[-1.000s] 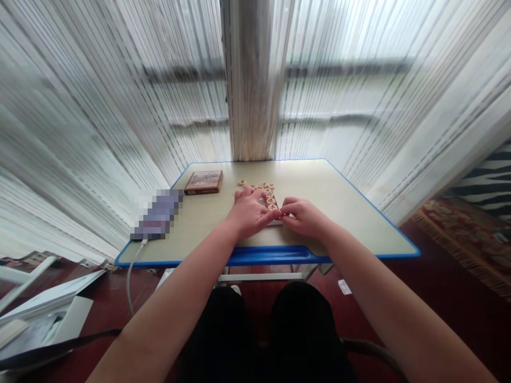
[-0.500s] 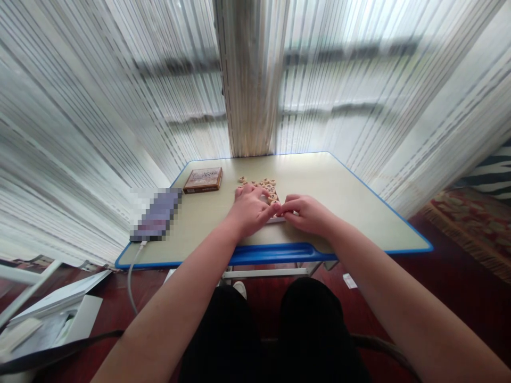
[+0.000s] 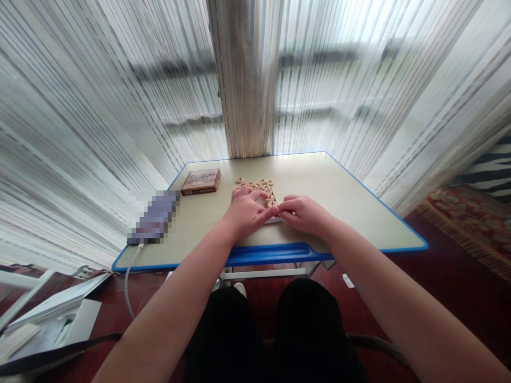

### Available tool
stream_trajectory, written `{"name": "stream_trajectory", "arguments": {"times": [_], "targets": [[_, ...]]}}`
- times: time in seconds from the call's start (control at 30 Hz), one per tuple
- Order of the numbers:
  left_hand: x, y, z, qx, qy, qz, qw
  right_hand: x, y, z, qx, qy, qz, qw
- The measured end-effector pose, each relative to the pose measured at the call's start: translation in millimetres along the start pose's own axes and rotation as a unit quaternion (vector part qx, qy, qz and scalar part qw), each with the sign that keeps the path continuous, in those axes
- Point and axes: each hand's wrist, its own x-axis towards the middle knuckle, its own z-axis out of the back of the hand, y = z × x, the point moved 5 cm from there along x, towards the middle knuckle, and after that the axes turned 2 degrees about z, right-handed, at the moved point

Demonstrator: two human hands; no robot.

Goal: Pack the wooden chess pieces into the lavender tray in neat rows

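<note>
Wooden Chinese chess pieces (image 3: 266, 188) with dark characters lie in and around a shallow pale tray (image 3: 273, 219) near the table's front edge. My left hand (image 3: 246, 211) reaches across the tray, its fingers apart and resting over the pieces. Its thumb touches the near right corner, just below a round piece (image 3: 272, 204). My right hand (image 3: 302, 213) is at the tray's right side with its fingers bent together. Those fingertips meet my left thumb at the corner, and what they pinch is hidden. The left hand covers much of the tray.
A flat brown box (image 3: 200, 181) lies on the table (image 3: 339, 191) at the back left. A blurred-out phone-like object (image 3: 155, 218) with a white cable (image 3: 128, 284) is at the left edge. An open white box (image 3: 75, 324) is on the floor, lower left. Striped curtains (image 3: 251, 80) hang behind.
The view has shifted slightly, moving everything a little left. Both hands stay at the tray's near right corner, with only a small shift of the fingers.
</note>
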Motion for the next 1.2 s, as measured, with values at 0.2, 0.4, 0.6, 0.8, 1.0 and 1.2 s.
{"name": "stream_trajectory", "arguments": {"times": [0.2, 0.4, 0.6, 0.8, 1.0, 1.2], "targets": [[0.6, 0.1, -1.5, -0.002, -0.004, -0.004, 1.000, 0.0, -1.4, -1.2, 0.005, -0.010, -0.004, 1.000], [0.3, 3.5, 9.4, -0.009, -0.073, 0.017, 0.997, 1.1, -3.9, 2.0, 0.005, -0.038, -0.015, 0.999], [-1.8, 33.9, 18.0, -0.081, -0.231, 0.108, 0.963, 6.5, -17.5, -1.6, -0.040, -0.089, -0.050, 0.994], [3.1, 70.9, -1.7, -0.175, -0.227, 0.241, 0.927, 15.7, -33.7, -9.8, -0.028, -0.093, -0.129, 0.987], [2.6, 82.4, -12.1, -0.231, -0.155, 0.320, 0.906, 11.2, -31.7, -8.8, 0.046, -0.070, -0.154, 0.985], [1.8, 87.7, -11.5, -0.260, -0.167, 0.340, 0.888, 9.2, -31.8, -8.6, 0.078, -0.068, -0.173, 0.979]]}}
